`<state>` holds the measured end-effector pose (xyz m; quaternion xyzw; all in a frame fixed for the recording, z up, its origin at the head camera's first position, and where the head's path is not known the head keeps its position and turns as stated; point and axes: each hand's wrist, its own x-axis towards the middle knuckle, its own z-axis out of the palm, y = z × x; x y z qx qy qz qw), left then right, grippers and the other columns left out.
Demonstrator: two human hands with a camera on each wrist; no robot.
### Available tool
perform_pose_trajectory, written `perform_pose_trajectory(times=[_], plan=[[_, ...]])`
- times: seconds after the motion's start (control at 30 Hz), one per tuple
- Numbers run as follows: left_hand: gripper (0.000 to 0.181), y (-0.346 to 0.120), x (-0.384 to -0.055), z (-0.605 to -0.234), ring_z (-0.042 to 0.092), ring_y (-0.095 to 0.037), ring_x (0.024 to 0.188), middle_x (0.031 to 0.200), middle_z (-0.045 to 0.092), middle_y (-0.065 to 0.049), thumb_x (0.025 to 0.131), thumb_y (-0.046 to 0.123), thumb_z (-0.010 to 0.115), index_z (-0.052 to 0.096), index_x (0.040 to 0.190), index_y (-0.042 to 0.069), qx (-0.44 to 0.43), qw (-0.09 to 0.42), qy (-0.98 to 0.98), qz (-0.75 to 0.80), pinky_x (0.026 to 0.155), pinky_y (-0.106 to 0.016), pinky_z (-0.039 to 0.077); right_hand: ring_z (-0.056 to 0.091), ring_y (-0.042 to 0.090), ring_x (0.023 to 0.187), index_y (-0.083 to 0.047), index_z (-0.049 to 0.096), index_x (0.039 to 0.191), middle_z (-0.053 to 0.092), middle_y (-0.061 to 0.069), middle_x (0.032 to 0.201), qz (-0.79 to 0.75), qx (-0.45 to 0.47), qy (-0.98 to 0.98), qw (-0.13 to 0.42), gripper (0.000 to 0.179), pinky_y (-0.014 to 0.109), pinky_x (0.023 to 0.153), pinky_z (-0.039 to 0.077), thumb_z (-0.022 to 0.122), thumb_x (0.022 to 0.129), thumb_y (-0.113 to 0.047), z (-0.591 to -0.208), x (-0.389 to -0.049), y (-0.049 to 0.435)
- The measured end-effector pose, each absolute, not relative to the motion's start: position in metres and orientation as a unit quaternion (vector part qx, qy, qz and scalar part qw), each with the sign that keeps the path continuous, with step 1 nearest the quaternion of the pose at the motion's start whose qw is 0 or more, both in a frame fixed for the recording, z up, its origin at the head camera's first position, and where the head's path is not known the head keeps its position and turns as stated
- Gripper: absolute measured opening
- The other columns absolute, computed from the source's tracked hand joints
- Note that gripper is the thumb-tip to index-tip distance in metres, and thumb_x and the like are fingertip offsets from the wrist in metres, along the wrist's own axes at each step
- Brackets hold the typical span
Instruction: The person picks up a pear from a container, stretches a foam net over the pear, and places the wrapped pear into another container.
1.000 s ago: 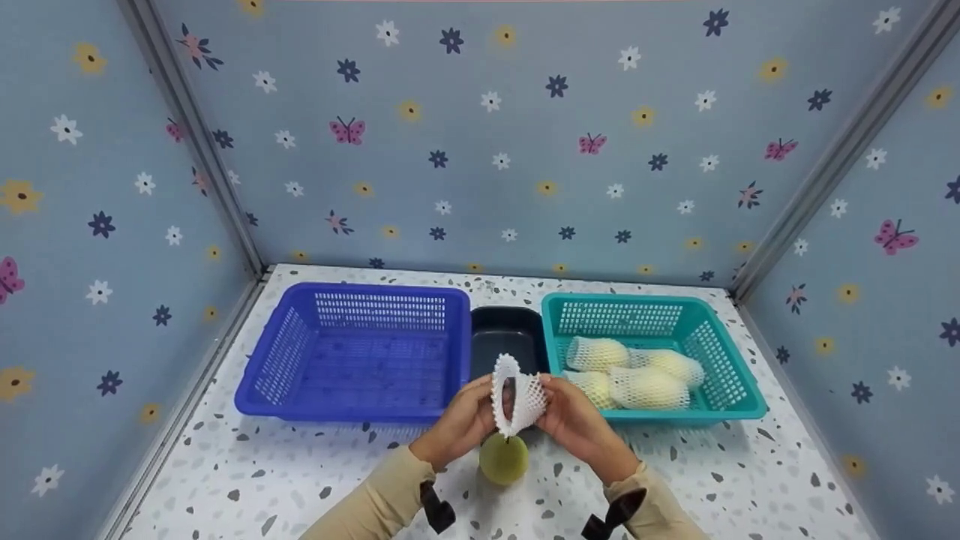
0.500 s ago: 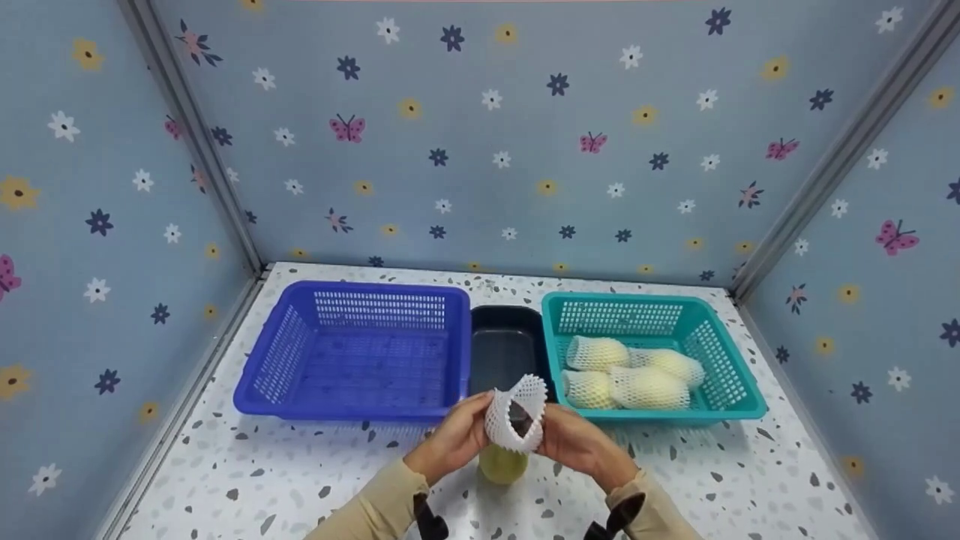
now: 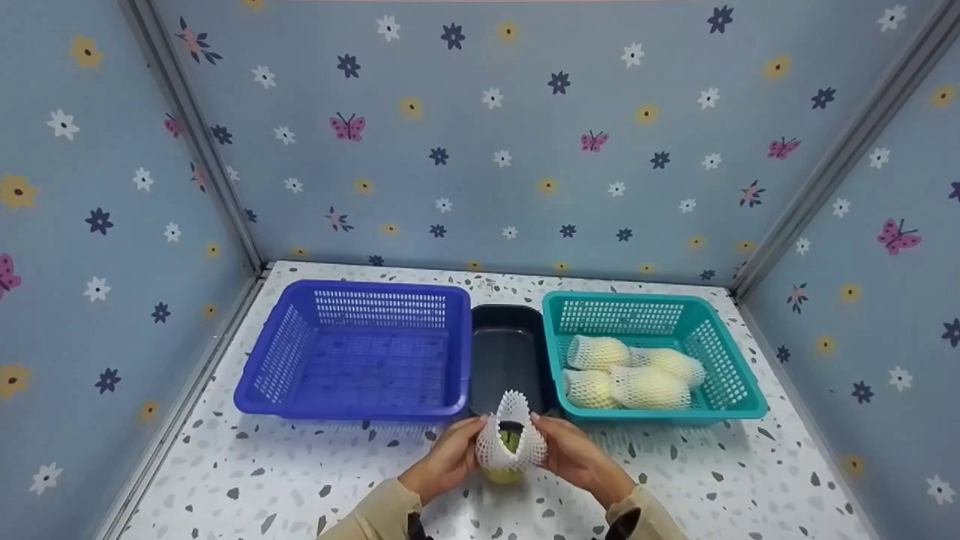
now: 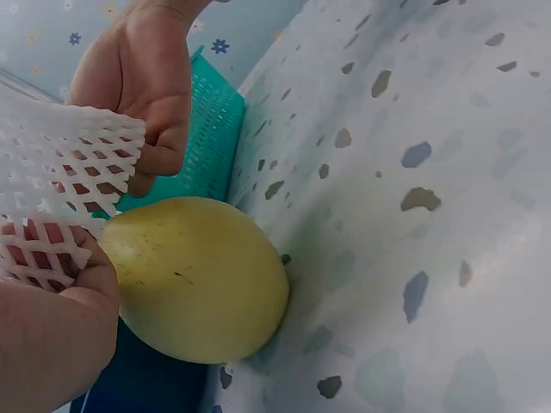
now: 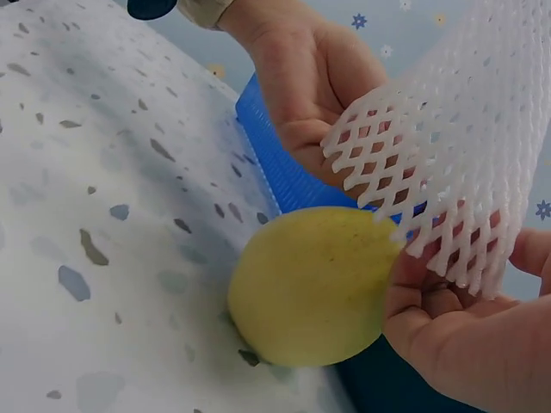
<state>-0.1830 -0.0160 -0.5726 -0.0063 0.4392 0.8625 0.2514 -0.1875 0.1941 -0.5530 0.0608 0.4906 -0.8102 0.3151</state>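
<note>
In the head view, my left hand (image 3: 448, 456) and my right hand (image 3: 583, 456) hold a white foam fruit net (image 3: 491, 448) from opposite sides, fingers curled on its rim. Below and partly inside the net, a yellow-green pear (image 3: 504, 475) stands on the table. Its stem shows through the net's open top. The left wrist view has the net's lower edge (image 4: 95, 159) at the pear's narrow upper end (image 4: 202, 280), most of the fruit still bare. From the right wrist, the pear (image 5: 314, 284) rests on the speckled surface, and the fingertips under the net are partly hidden.
A purple-blue basket (image 3: 352, 413) stands at left with nothing seen in it. A teal basket (image 3: 660, 414) at right holds several net-wrapped pears (image 3: 651, 388). Between them lies a dark tray (image 3: 506, 360). Patterned panels (image 3: 487, 150) enclose the speckled table (image 3: 225, 480).
Both hands have come down toward the pear with the net. The net's opening has turned from sideways to upward, and its lower edge now surrounds the pear's top.
</note>
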Motion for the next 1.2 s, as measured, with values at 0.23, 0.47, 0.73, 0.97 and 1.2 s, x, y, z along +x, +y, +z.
perform_pose_trajectory(times=[0.23, 0.47, 0.73, 0.97, 1.2], plan=[[0.025, -0.018, -0.182, -0.583, 0.063, -0.013, 0.082, 0.091, 0.064, -0.005, 0.103, 0.016, 0.040, 0.057, 0.110, -0.001, -0.007, 0.242, 0.469, 0.849, 0.075, -0.027, 0.053, 0.058, 0.018, 0.099, -0.002, 0.058, 0.118, 0.063, 0.007, 0.107, -0.782, 0.057, 0.536, 0.313, 0.032, 0.038, 0.088, 0.046, 0.042, 0.103, -0.025, -0.564, -0.188, 0.195], [0.021, -0.018, -0.180, -0.594, 0.060, -0.009, 0.075, 0.084, 0.061, -0.001, 0.102, 0.016, 0.040, 0.057, 0.099, 0.005, -0.002, 0.224, 0.500, 0.837, 0.067, -0.023, 0.050, 0.058, 0.018, 0.104, -0.001, 0.055, 0.126, 0.063, 0.006, 0.111, -0.753, 0.049, 0.574, 0.318, 0.040, 0.039, 0.090, 0.045, 0.046, 0.101, -0.031, -0.575, -0.187, 0.197], [0.021, -0.018, -0.178, -0.604, 0.058, -0.009, 0.073, 0.082, 0.060, 0.000, 0.102, 0.017, 0.040, 0.057, 0.099, 0.004, -0.012, 0.203, 0.539, 0.817, 0.064, -0.022, 0.048, 0.058, 0.016, 0.100, -0.001, 0.057, 0.124, 0.064, 0.004, 0.107, -0.731, 0.050, 0.600, 0.320, 0.042, 0.035, 0.086, 0.046, 0.046, 0.101, -0.034, -0.585, -0.189, 0.198], [0.022, -0.017, -0.179, -0.607, 0.056, -0.010, 0.073, 0.081, 0.058, 0.001, 0.103, 0.021, 0.041, 0.055, 0.101, 0.004, -0.015, 0.185, 0.569, 0.801, 0.065, -0.023, 0.047, 0.058, 0.016, 0.097, 0.000, 0.055, 0.125, 0.064, 0.005, 0.106, -0.722, 0.058, 0.617, 0.308, 0.041, 0.036, 0.084, 0.047, 0.045, 0.102, -0.032, -0.591, -0.189, 0.199], [0.023, -0.014, -0.183, -0.610, 0.051, -0.010, 0.068, 0.076, 0.053, 0.002, 0.103, 0.020, 0.038, 0.054, 0.096, 0.004, -0.014, 0.167, 0.628, 0.760, 0.060, -0.024, 0.044, 0.057, 0.020, 0.103, 0.006, 0.045, 0.131, 0.060, 0.009, 0.112, -0.702, 0.064, 0.646, 0.295, 0.044, 0.041, 0.088, 0.047, 0.043, 0.102, -0.027, -0.598, -0.187, 0.199]])
